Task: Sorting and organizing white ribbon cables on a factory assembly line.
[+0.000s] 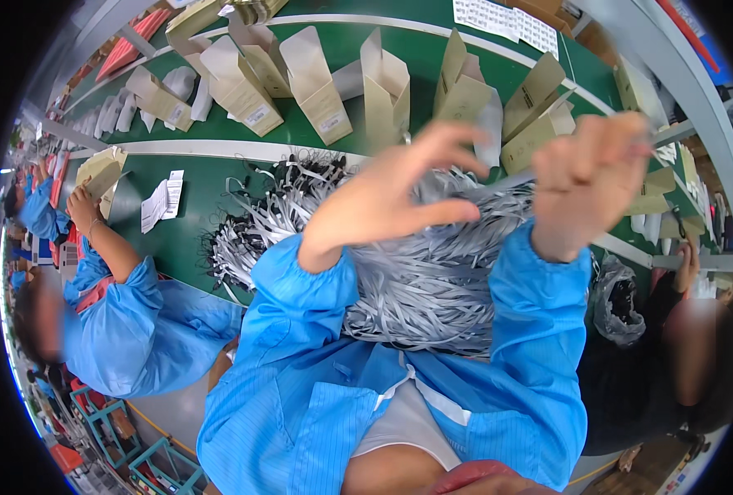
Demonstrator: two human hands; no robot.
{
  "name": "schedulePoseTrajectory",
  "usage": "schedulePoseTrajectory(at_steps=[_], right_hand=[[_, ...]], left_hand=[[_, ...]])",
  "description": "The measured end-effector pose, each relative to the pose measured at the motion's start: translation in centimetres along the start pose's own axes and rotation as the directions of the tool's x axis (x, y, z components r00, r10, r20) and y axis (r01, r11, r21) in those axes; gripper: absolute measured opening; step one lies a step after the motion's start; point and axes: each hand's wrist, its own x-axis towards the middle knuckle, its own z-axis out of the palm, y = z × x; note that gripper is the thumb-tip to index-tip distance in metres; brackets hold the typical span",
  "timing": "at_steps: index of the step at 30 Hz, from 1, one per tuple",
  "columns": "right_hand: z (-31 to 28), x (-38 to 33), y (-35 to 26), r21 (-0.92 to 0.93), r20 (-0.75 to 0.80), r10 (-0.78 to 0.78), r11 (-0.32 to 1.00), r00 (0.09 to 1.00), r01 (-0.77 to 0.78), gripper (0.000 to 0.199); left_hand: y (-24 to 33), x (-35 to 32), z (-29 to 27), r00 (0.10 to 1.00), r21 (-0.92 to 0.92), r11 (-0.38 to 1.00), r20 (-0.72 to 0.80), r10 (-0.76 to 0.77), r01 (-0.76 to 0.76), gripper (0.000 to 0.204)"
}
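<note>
at the far left, a co-worker's hand [80, 210] grips a cream box [101, 172]. next come white papers [162, 202] on the green table [189, 243], their print too small to read. behind them, open cream cartons [313, 82] stand in a row; several bear small white labels [257, 114] with dark marks, not legible here.

the pile of straps [432, 285] lies on the table right in front of the person, gray bands with thin black loops [296, 173] toward its left side. each band looks light, soft and limp, likely smooth and hard to break but easy to tangle; a flat end or a loop seems the best place to pinch one. over the pile, the left hand [399, 194] is blurred, thumb and fingers spread wide, gripping nothing visible. sticker sheets [506, 23] lie beyond, printed in unreadable rows. a gray strap [511, 181] slants up to the right hand [585, 177], whose fingers are curled tight and seem closed on it. further right sits a clear plastic bag [616, 309] with dark contents.
</note>
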Motion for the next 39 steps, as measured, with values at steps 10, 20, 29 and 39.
schedulePoseTrajectory(at_steps=[10, 20, 29, 39], right_hand=[[-1.3, 1.3, -9.5, -0.868, 0.074, 0.499, 0.458, 0.863, -0.191, 0.027], [0.9, -1.7, -2.8, -0.842, 0.456, 0.59, 0.529, 0.667, 0.107, 0.023], [-3.5, 1.2, -5.2, -0.709, -0.046, 0.447, 0.615, 0.893, -0.344, 0.028], [-5.2, 0.9, -2.8, -0.167, -0.234, 0.185, 0.959, 0.955, -0.227, 0.031]], left_hand=[[0.3, -2.3, -3.6, 0.89, 0.343, 0.938, 0.41, -0.202, 0.055, 0.02], [2.4, -0.8, 3.0, 0.994, -0.142, 0.984, -0.047, 0.1, -0.106, 0.101], [-4.4, 0.9, 1.1, 0.903, -0.363, 0.92, 0.428, 0.023, 0.149, 0.021], [-1.9, 0.7, -1.6, 0.96, -0.115, 0.986, 0.266, -0.084, 0.118, 0.032]])
